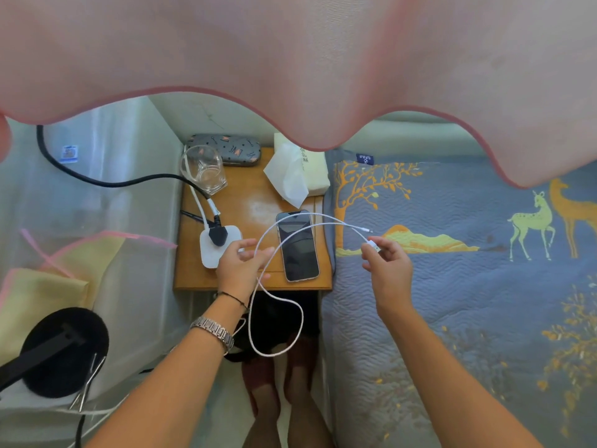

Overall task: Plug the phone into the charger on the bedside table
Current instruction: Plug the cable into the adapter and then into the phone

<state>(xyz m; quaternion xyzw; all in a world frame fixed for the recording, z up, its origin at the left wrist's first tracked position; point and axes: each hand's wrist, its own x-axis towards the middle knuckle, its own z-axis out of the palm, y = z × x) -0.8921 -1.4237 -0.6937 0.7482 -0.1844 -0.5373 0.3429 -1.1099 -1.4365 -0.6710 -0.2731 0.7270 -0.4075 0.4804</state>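
Observation:
A dark phone lies screen-up near the front right corner of the wooden bedside table. A white socket block with a black plug in it sits at the table's front left. A white charging cable loops in the air in front of the table. My left hand pinches the cable's middle just above the socket block. My right hand, over the bed edge, pinches the cable's white USB end, and the small phone connector sticks out free beyond it.
An empty glass, a patterned glasses case and a tissue pack stand at the back of the table. A blue quilted bed lies to the right. A pink net curtain hangs above. A black cord runs in from the left.

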